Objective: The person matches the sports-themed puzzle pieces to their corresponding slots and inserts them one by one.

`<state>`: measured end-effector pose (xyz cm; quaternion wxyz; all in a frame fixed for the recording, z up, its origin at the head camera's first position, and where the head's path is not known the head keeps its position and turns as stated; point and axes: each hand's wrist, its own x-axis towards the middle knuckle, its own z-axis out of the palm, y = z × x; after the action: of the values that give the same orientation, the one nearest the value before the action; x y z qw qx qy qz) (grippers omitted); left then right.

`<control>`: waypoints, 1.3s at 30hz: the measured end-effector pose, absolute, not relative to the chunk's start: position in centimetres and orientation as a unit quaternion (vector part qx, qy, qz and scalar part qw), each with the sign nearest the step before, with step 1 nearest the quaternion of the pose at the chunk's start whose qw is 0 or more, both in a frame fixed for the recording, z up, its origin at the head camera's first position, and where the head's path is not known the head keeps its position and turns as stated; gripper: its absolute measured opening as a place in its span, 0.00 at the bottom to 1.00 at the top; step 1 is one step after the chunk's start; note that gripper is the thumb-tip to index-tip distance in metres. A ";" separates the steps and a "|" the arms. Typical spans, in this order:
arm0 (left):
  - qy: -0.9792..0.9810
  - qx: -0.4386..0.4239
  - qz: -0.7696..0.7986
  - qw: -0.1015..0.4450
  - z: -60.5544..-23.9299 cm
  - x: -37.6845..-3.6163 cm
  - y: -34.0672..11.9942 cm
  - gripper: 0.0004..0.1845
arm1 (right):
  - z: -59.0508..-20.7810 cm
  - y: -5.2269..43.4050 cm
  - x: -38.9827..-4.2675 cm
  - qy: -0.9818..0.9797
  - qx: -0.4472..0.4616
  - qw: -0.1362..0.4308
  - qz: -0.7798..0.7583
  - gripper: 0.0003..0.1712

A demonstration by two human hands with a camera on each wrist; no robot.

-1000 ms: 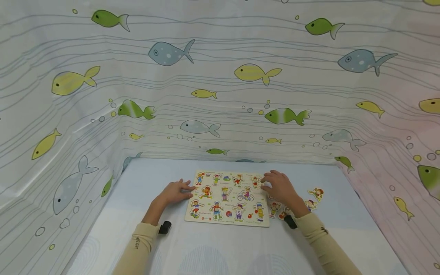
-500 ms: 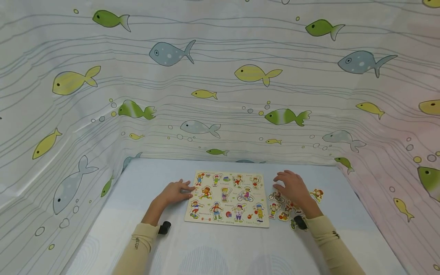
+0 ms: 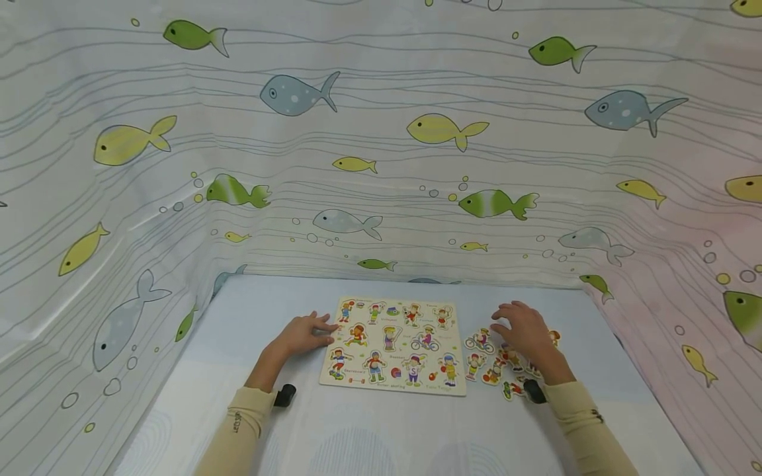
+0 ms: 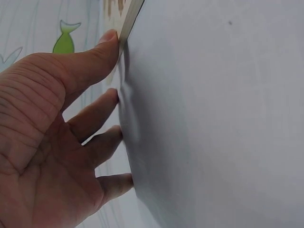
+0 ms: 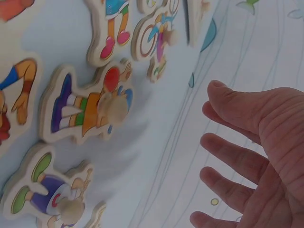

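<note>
In the head view, a wooden picture board (image 3: pixel 372 338) printed with children playing sports lies mid-table. My left hand (image 3: pixel 305 334) is at its left edge, thumb touching the board's side; in the left wrist view the other fingers (image 4: pixel 102 145) rest on the tabletop, spread. Over the loose puzzle pieces right of the board hovers my right hand (image 3: pixel 524 330), fingers parted, nothing held. Its camera shows knobbed wooden pieces beneath: a bicycle piece (image 5: pixel 147 40), an orange-clothed figure (image 5: pixel 88 102) and a purple-clothed figure (image 5: pixel 45 192). Some pieces are hidden under the hand and wrist.
The tabletop (image 3: pixel 286 430) wears a pale blue cover. A fish-patterned curtain (image 3: pixel 381 192) encloses the back and both sides. Small black devices (image 3: pixel 286 395) sit on both wrists.
My right hand has moved from the board's right edge rightward over the loose pieces, revealing the bicycle piece and others. The left hand and the board have stayed put.
</note>
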<state>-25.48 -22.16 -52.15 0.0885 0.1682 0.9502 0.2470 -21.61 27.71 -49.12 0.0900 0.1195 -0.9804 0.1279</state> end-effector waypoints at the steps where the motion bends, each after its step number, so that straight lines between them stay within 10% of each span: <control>1: 0.950 0.168 0.247 0.089 -52.2 -25.5 -22.2 0.21 | -49.1 27.9 -21.6 -0.981 0.118 0.092 0.127 0.13; 39: 0.946 0.177 0.255 0.097 -52.4 -25.7 -22.4 0.21 | -49.3 35.5 -20.1 -0.990 0.011 0.055 0.128 0.14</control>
<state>-25.67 -22.37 -52.39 0.0968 0.1769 0.9457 0.2551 -20.07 35.48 -49.26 0.0553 0.0110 -0.9901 0.1282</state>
